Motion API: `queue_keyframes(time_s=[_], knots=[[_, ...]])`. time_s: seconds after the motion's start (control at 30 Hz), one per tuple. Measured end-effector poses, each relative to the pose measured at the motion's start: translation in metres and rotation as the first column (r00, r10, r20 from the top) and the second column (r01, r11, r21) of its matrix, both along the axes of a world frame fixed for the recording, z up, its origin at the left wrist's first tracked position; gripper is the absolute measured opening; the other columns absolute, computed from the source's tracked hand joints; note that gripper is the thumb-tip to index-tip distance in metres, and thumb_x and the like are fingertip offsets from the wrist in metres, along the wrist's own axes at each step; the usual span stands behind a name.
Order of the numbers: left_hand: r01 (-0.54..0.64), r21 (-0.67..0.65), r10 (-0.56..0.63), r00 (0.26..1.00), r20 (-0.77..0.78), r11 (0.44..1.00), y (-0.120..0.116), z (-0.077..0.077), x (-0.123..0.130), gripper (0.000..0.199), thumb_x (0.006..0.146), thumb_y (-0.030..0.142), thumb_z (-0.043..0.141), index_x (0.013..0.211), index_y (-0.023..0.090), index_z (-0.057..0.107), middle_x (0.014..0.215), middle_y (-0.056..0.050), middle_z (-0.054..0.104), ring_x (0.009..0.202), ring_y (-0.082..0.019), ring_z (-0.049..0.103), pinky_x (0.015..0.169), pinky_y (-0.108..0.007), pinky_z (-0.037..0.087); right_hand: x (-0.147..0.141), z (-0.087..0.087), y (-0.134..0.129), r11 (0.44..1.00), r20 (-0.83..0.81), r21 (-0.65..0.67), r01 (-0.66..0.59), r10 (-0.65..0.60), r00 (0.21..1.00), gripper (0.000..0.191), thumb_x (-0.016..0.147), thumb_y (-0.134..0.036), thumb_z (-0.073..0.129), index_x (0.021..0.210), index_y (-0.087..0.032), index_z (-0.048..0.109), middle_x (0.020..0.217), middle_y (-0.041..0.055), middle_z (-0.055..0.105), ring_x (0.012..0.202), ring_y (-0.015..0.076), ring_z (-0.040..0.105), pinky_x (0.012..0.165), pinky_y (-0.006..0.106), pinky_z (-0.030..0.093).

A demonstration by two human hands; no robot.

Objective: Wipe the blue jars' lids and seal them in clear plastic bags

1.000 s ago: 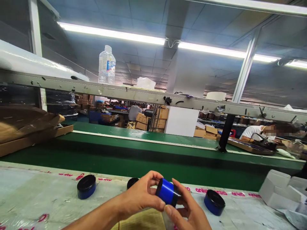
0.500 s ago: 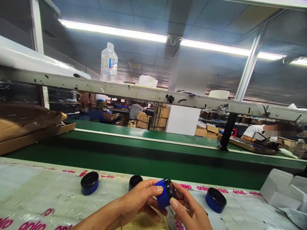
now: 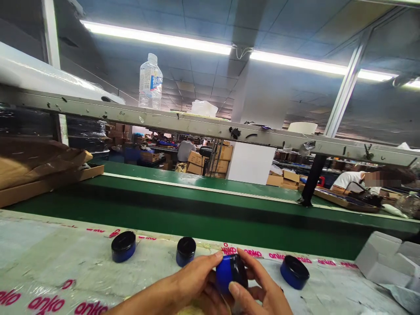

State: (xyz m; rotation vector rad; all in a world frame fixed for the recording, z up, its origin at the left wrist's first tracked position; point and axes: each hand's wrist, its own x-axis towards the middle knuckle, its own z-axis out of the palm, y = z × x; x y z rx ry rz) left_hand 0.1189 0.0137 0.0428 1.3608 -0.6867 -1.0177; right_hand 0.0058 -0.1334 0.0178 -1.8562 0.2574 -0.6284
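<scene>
A round blue container with a black lid is held between both hands at the bottom centre. My left hand grips its blue side, the thumb along the top. The fingers and thumb of my right hand are closed on the black end. Three similar containers rest upright, black side up, on the covered table: one to the left, one just beyond my left hand, and one to the right. Part of a yellowish item below my hands is mostly hidden.
Beyond the table runs a green belt. A metal rail crosses above it, bearing a plastic bottle. White boxes stand at right, a cardboard tray at left. A person sits across at right.
Both hands and the held container have moved slightly right and down, and the container has turned a little. The container beyond my left hand now shows more fully.
</scene>
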Motion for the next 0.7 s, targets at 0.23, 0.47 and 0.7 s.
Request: queue_keyframes(time_s=[0.23,0.47,0.7], knots=[[-0.364,0.028,0.201,0.577,0.792,0.931,0.057,0.026,-0.013,0.029,0.094,0.046,0.056,0.113,0.029,0.069,0.116,-0.005,0.070,0.111,-0.029,0.061,0.098,-0.043,0.045,-0.001,-0.009,-0.024,0.630,-0.114,-0.760,0.160,-0.371,0.921,0.044,0.089,-0.050,0.056,0.119,-0.019,0.065,0.112,0.0150,0.067,0.101,0.0393,0.067,0.075,0.051,0.057],[-0.419,0.187,0.036,0.469,0.882,0.889,0.106,-0.005,-0.016,0.029,0.085,0.036,0.063,0.112,0.026,0.067,0.116,-0.008,0.067,0.111,-0.034,0.057,0.098,-0.050,0.042,0.001,-0.010,-0.026,0.526,0.040,-0.834,0.166,-0.243,0.969,0.038,0.094,-0.052,0.056,0.112,-0.022,0.071,0.114,0.0168,0.070,0.107,0.0410,0.064,0.083,0.053,0.057],[-0.420,0.257,0.056,0.604,0.795,0.870,0.108,-0.021,-0.018,0.059,0.071,0.013,0.058,0.128,0.030,0.058,0.107,0.000,0.069,0.105,-0.027,0.056,0.101,-0.045,0.034,0.016,-0.030,0.041,0.864,0.030,-0.484,-0.140,0.177,0.984,0.041,0.085,-0.025,0.056,0.125,-0.026,0.064,0.106,0.0048,0.072,0.099,0.0250,0.068,0.087,0.037,0.056]])
